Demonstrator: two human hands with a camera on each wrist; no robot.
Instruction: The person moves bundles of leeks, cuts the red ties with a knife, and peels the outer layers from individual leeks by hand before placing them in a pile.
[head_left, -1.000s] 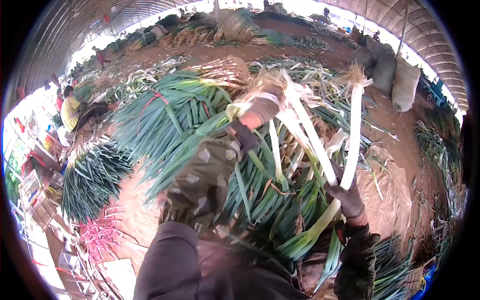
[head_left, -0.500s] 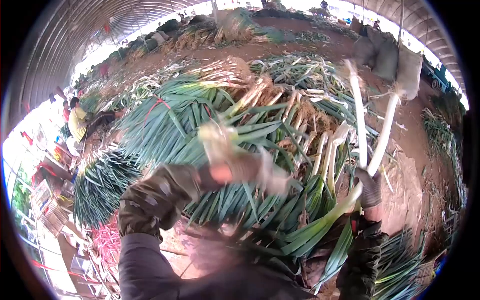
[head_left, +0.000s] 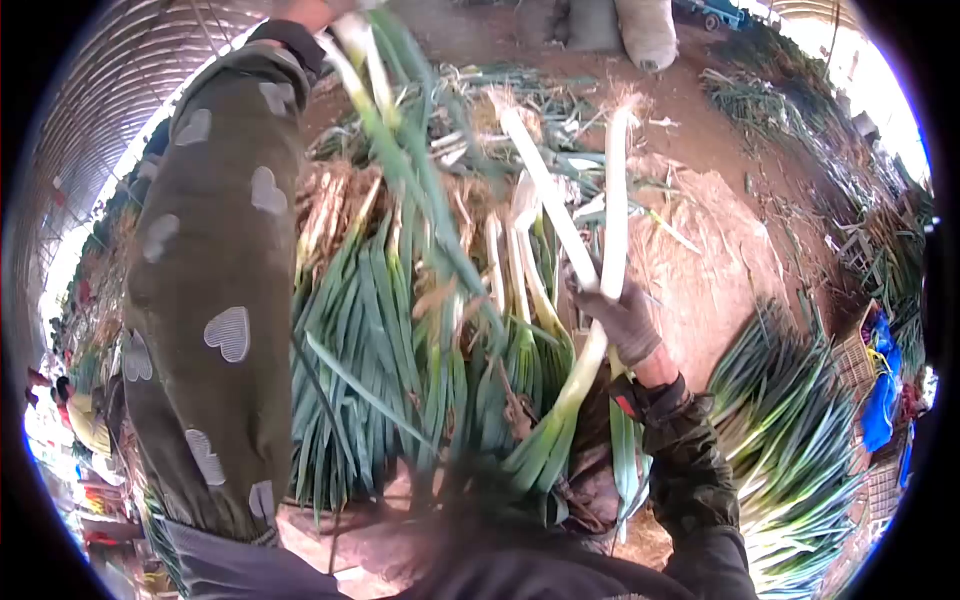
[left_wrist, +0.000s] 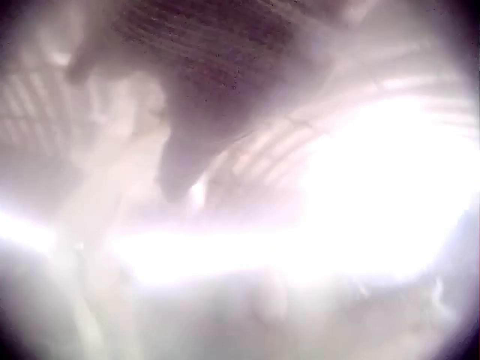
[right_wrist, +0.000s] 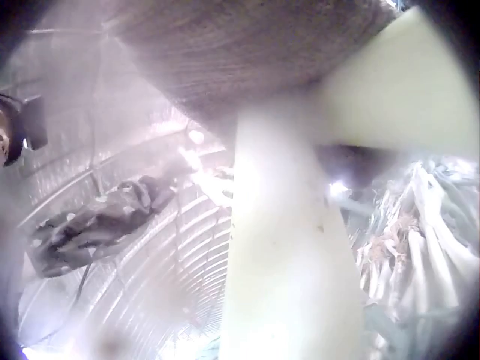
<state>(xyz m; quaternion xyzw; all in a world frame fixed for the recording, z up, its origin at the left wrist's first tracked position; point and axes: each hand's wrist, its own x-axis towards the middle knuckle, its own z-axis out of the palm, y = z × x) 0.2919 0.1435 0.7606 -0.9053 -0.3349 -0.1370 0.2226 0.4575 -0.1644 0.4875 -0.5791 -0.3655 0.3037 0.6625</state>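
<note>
My gloved right hand (head_left: 625,320) grips two long green onions (head_left: 616,190) by their thick white stalks. Their roots point away and the green leaves trail toward my body. Close up in the right wrist view, a pale stalk (right_wrist: 292,247) runs out below the glove (right_wrist: 247,52). Raised high at the head view's top edge, my left hand (head_left: 308,12) is mostly cut off. It holds blurred green onions (head_left: 385,120), whose leaves hang over the pile. The left wrist view is washed out, with glove fingers (left_wrist: 217,67) beside a pale stalk (left_wrist: 105,180).
A heap of green onions (head_left: 365,320) lies in front of me, roots away. Another bunch (head_left: 785,430) lies to the right, near a crate (head_left: 855,350) and blue plastic (head_left: 880,400). Brown sheeting (head_left: 710,250) covers ground beyond my right hand. A full sack (head_left: 645,35) stands farther off.
My left hand has swept from the pile, back toward me, then up and away with green onions. The head view has turned down and right. My right hand keeps its hold on the two stalks.
</note>
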